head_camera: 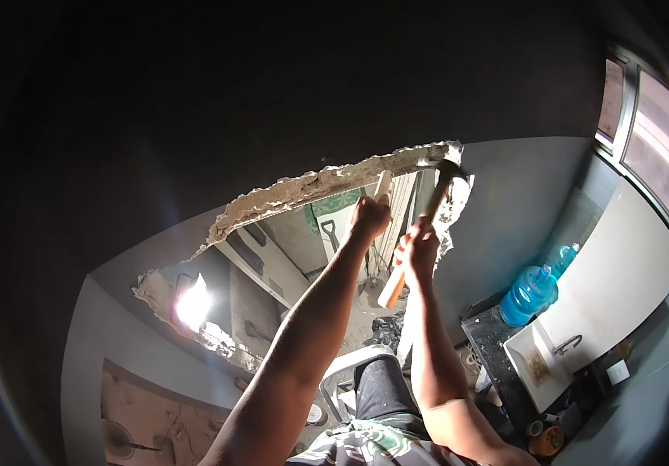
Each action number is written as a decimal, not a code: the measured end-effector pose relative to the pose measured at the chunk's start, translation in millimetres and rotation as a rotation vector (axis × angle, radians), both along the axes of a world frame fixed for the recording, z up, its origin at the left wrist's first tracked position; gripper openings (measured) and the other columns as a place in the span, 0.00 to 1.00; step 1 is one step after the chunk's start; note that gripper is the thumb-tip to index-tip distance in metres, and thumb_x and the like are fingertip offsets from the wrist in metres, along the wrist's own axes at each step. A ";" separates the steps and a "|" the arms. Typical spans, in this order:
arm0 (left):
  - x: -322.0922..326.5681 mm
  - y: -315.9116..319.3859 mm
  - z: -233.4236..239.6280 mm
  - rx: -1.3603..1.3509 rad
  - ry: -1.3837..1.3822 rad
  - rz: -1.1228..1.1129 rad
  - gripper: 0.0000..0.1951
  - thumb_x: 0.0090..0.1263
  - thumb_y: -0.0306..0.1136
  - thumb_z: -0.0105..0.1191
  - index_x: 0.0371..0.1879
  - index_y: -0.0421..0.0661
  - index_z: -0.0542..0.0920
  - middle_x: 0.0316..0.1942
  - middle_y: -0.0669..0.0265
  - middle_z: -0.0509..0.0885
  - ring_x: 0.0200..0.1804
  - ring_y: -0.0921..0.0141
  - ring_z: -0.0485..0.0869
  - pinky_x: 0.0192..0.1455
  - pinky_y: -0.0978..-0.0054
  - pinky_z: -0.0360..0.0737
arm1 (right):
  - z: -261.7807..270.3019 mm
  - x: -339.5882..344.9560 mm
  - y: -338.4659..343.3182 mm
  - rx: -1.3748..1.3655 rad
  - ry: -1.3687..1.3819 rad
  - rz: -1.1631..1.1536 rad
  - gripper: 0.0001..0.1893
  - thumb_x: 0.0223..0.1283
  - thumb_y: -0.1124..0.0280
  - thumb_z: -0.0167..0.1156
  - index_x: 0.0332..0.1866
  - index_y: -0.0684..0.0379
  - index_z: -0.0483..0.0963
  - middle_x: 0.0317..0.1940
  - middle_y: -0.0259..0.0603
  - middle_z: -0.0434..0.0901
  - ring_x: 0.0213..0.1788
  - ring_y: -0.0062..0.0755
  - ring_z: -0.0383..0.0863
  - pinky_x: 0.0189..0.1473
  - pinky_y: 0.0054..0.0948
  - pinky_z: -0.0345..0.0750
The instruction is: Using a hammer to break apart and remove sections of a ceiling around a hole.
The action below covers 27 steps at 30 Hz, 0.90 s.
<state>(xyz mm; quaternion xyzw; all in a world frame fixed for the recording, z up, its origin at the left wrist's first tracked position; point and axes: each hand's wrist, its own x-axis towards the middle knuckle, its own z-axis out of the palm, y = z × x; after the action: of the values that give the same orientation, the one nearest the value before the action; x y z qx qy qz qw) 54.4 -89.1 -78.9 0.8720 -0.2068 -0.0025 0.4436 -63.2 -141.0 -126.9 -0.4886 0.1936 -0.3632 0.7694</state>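
Note:
Both arms reach up to a ragged opening broken through a wall. My right hand [420, 247] grips the handle of a hammer [440, 192]; its dark head is at the opening's upper right corner, and its lighter handle end points down. Left of it, my left hand [371, 216] is closed in a fist around what looks like a pale strip or bar [383, 183], whose upper end is near the broken top edge [334, 182]. Whether that piece touches the edge, I cannot tell. The rough right edge [454, 209] lies beside the hammer.
A metal frame [363, 355] stands by my leg. A bright lamp [192, 304] glares at the opening's lower left. On the right are blue water bottles [525, 294], a sink [538, 364] and a window [654, 128]. Black plastic [387, 330] lies below.

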 end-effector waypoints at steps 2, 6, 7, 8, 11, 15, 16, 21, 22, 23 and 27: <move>-0.6 -5.9 -1.5 -0.016 -0.045 -0.032 0.29 0.72 0.51 0.47 0.28 0.30 0.79 0.25 0.46 0.80 0.29 0.54 0.81 0.35 0.57 0.76 | -16.9 6.0 -15.0 -0.205 0.119 0.079 0.21 0.74 0.46 0.46 0.35 0.53 0.61 0.16 0.29 0.63 0.12 0.20 0.63 0.12 0.25 0.63; 10.4 4.4 -8.8 -0.083 -0.069 -0.028 0.30 0.73 0.51 0.47 0.19 0.31 0.76 0.10 0.56 0.75 0.11 0.63 0.76 0.15 0.60 0.72 | -6.4 -10.3 -8.1 -0.043 -0.024 0.032 0.22 0.74 0.44 0.45 0.36 0.54 0.61 0.16 0.30 0.62 0.12 0.20 0.62 0.13 0.26 0.62; 13.6 8.0 -10.9 -0.097 -0.079 0.002 0.30 0.73 0.50 0.48 0.19 0.31 0.76 0.10 0.57 0.75 0.11 0.63 0.76 0.14 0.60 0.71 | -2.4 -9.4 -1.0 0.009 -0.082 -0.018 0.22 0.73 0.43 0.46 0.36 0.54 0.61 0.16 0.29 0.62 0.12 0.20 0.61 0.13 0.27 0.63; 17.3 10.3 -11.3 -0.074 -0.089 0.023 0.29 0.73 0.50 0.48 0.20 0.32 0.75 0.10 0.57 0.74 0.10 0.65 0.74 0.12 0.62 0.68 | 3.6 -6.8 6.8 0.063 -0.133 -0.071 0.22 0.73 0.44 0.46 0.36 0.54 0.61 0.16 0.29 0.62 0.12 0.20 0.61 0.13 0.26 0.63; -20.7 -8.2 20.0 -0.072 0.127 -0.035 0.26 0.71 0.47 0.49 0.34 0.27 0.81 0.26 0.41 0.84 0.28 0.52 0.87 0.35 0.56 0.84 | -2.2 -6.7 -14.9 -0.032 -0.107 -0.043 0.21 0.74 0.45 0.46 0.36 0.54 0.61 0.18 0.28 0.63 0.14 0.19 0.62 0.14 0.25 0.64; -30.5 -3.5 35.0 -0.140 0.233 0.027 0.25 0.72 0.46 0.47 0.30 0.29 0.79 0.19 0.52 0.81 0.17 0.58 0.81 0.19 0.58 0.80 | -1.0 0.1 -41.0 -0.181 0.139 0.168 0.21 0.75 0.46 0.45 0.36 0.53 0.61 0.17 0.30 0.63 0.12 0.19 0.62 0.12 0.26 0.63; -26.4 1.1 31.4 -0.118 0.193 0.018 0.25 0.73 0.46 0.46 0.31 0.29 0.80 0.19 0.52 0.82 0.17 0.59 0.81 0.19 0.58 0.80 | 2.2 -0.2 -32.4 -0.124 0.106 0.086 0.20 0.75 0.48 0.44 0.35 0.55 0.61 0.16 0.31 0.64 0.12 0.20 0.64 0.11 0.26 0.64; -16.3 12.8 23.9 -0.050 0.175 0.008 0.26 0.72 0.46 0.48 0.37 0.27 0.81 0.29 0.43 0.85 0.31 0.52 0.87 0.34 0.56 0.83 | 5.3 5.2 -11.0 0.029 0.027 -0.050 0.20 0.74 0.46 0.45 0.36 0.53 0.60 0.15 0.29 0.61 0.12 0.19 0.62 0.13 0.24 0.61; -7.6 12.4 19.4 -0.033 0.111 0.004 0.26 0.71 0.47 0.49 0.39 0.26 0.81 0.33 0.40 0.85 0.37 0.50 0.88 0.39 0.56 0.84 | -3.4 13.7 1.4 -0.058 -0.025 -0.029 0.20 0.74 0.47 0.45 0.35 0.53 0.60 0.15 0.29 0.62 0.11 0.20 0.64 0.12 0.25 0.63; -1.0 13.3 13.0 -0.039 0.104 0.003 0.26 0.71 0.47 0.49 0.39 0.26 0.81 0.33 0.40 0.85 0.37 0.50 0.88 0.39 0.56 0.84 | -9.9 17.1 4.9 -0.088 0.093 0.065 0.20 0.74 0.48 0.46 0.35 0.54 0.60 0.16 0.30 0.64 0.11 0.20 0.65 0.11 0.26 0.65; 20.6 31.7 -14.0 0.049 -0.034 0.014 0.26 0.70 0.48 0.52 0.35 0.29 0.82 0.31 0.41 0.85 0.37 0.50 0.87 0.40 0.57 0.83 | -37.3 16.8 11.4 -0.120 0.072 0.048 0.21 0.75 0.51 0.47 0.35 0.60 0.64 0.17 0.35 0.68 0.11 0.25 0.69 0.11 0.29 0.68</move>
<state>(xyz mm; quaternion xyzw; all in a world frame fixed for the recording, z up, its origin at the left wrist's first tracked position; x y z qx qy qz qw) 75.0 -57.4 -92.9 0.8839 -0.2081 0.0102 0.4187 -46.4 -129.6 -164.2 -0.5510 0.1875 -0.3378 0.7397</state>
